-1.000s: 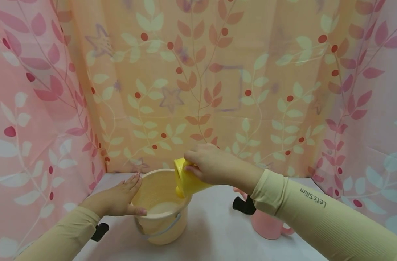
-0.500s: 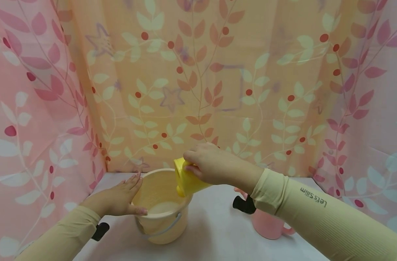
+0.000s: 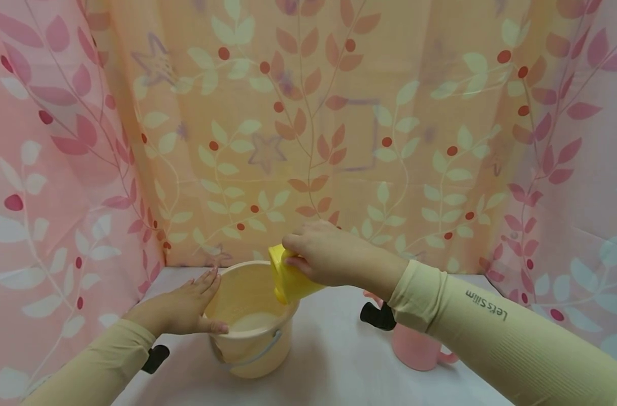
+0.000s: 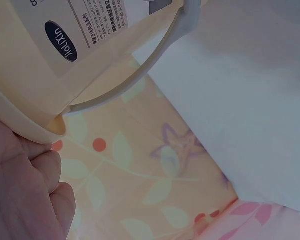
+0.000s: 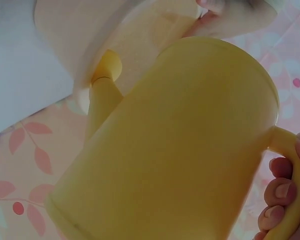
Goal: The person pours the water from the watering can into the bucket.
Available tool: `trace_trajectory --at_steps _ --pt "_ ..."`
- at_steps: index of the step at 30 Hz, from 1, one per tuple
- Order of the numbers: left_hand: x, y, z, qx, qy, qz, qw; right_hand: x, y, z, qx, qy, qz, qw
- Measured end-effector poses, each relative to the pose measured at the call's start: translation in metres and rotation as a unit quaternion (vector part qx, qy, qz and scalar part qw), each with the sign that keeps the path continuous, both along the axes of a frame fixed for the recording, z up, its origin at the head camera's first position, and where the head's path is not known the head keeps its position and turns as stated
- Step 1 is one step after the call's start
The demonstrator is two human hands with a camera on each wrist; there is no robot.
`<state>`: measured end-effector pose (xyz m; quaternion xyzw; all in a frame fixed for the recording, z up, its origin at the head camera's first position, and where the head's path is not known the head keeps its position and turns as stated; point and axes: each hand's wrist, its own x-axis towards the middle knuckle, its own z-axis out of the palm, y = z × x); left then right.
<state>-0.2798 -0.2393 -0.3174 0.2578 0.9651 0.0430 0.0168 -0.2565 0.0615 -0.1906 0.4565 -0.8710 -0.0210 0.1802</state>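
My right hand [image 3: 331, 256] grips the handle of a yellow watering can [image 3: 300, 282], fingers curled round it in the right wrist view. The can is tipped toward a cream bucket [image 3: 260, 358], and its spout [image 5: 104, 95] ends at the bucket's mouth. My left hand [image 3: 184, 307] rests on the left side of the bucket rim, fingers extended and thumb over the near edge. Inside the bucket, a pale patch shows at the bottom. A grey bail handle [image 4: 140, 75] hangs down the bucket's outer wall, beside a printed label [image 4: 82, 30].
A pink vessel [image 3: 417, 348] with a side handle stands on the white tabletop [image 3: 334, 361] at right, partly hidden by my right forearm. Patterned cloth [image 3: 308, 124] closes off the back and both sides. Black wrist mounts [image 3: 377, 317] show at both arms.
The right hand and the watering can have shifted very slightly left. My left hand and the bucket stay in place.
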Motion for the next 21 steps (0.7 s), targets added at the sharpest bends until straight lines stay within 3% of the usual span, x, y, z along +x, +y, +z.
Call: trace_trajectory --at_steps 9,21 --pt "-0.0021 -0.0008 -0.0031 0.012 -0.007 -0.002 0.9999 0.0048 -0.0052 0.0037 0.013 0.015 0.011 1.0" --pt "-0.0027 -0.0008 -0.0027 -0.004 0.004 -0.008 1.0 0.0049 -0.01 0.0047 0.025 0.029 0.023 0.999"
